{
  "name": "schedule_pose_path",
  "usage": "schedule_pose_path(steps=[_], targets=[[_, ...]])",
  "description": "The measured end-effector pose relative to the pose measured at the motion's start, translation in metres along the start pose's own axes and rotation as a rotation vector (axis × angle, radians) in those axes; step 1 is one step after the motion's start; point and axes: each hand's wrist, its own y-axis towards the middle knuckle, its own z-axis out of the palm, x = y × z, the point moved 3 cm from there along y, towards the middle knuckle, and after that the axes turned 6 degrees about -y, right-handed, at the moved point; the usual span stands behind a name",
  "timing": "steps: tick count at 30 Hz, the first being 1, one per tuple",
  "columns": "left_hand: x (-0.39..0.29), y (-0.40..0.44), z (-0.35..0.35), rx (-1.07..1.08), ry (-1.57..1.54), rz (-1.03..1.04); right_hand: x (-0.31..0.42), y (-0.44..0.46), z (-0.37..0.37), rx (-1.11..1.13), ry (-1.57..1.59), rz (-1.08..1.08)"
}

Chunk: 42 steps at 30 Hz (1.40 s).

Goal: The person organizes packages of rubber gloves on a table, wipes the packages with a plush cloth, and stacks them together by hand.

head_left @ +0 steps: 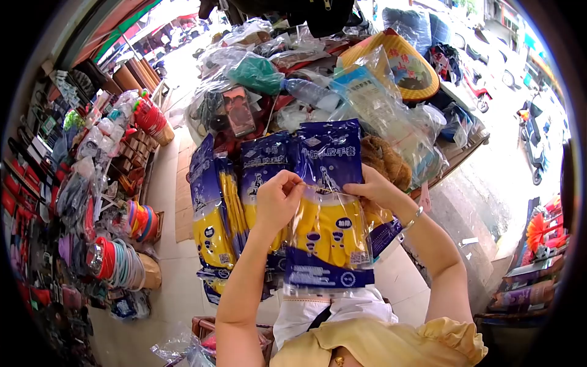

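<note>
Left hand (279, 199) is pinching a thin band (325, 189) — right hand (374, 189) is gripping the edge of the glove pack (331, 229).
Between both hands, the glove pack is hanging above the white trousers (367, 312) — similar packs (211, 214) are sitting on its left.

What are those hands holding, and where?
A packet of yellow gloves: the left hand grips one side edge, above the middle; the right hand pinches the other, by a thin band.

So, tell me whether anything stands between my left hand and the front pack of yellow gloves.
Nothing visible does: the left hand is at the front glove pack's edge, fingers pinching the thin band that crosses it.
</note>
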Motion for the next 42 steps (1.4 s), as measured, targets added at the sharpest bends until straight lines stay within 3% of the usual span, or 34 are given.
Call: schedule_pose_path(steps=[2,3,6,7,10,18,21,23,24,26,27,28,30,32,34,36,38,41,42], targets=[[-0.001,0.0,-0.004,-0.013,0.005,-0.008,-0.002,0.003,0.002,0.248,0.056,0.065],[0.0,0.001,-0.004,-0.021,0.087,0.05,0.0,0.005,0.005,0.257,0.056,0.063],[0.006,-0.001,-0.001,-0.049,0.158,0.072,0.002,0.002,0.009,0.061,-0.003,0.138],[0.008,-0.001,-0.002,-0.043,0.147,0.062,-0.013,0.008,0.011,-0.027,0.139,0.027],[0.007,0.001,-0.004,-0.051,0.16,0.11,-0.018,0.001,0.009,-0.125,0.104,0.045],[0.016,0.006,0.006,-0.047,0.16,0.074,-0.018,0.002,0.009,0.044,0.013,0.091],[0.029,0.004,-0.002,-0.041,0.179,0.033,-0.015,0.001,0.009,-0.095,0.082,0.032],[0.039,0.001,-0.007,-0.004,0.089,-0.07,-0.004,-0.005,0.003,-0.294,-0.054,0.099],[0.042,0.0,-0.011,-0.006,0.091,-0.071,-0.005,-0.005,0.005,-0.29,-0.054,0.098],[0.048,-0.001,-0.026,-0.134,-0.006,-0.077,-0.009,-0.01,0.002,-0.529,-0.026,-0.056],[0.047,-0.004,-0.032,-0.126,-0.025,-0.091,-0.01,-0.009,-0.002,-0.587,-0.113,-0.192],[0.044,-0.007,-0.035,-0.13,-0.024,-0.094,-0.013,-0.01,-0.007,-0.582,-0.113,-0.191],[0.037,-0.015,-0.036,-0.057,-0.015,-0.1,0.005,-0.018,-0.018,-0.787,-0.407,-0.436],[0.037,-0.026,-0.028,0.002,-0.063,-0.165,0.022,-0.021,-0.006,-0.726,-0.336,-0.456],[0.037,-0.037,-0.014,0.139,-0.126,-0.173,0.038,-0.019,0.023,-0.603,-0.864,-0.552],[0.037,-0.046,-0.006,0.174,-0.109,-0.193,0.006,-0.016,0.064,-0.074,-1.236,-0.451],[0.029,-0.048,-0.004,0.13,0.099,-0.025,0.01,-0.015,0.06,-0.052,-1.137,-0.403],[0.016,-0.055,0.001,0.134,0.189,0.005,0.014,-0.024,0.055,-0.094,-1.093,-0.366],[0.013,-0.056,0.004,0.121,0.235,0.04,0.018,-0.033,0.052,-0.177,-1.042,-0.248]])
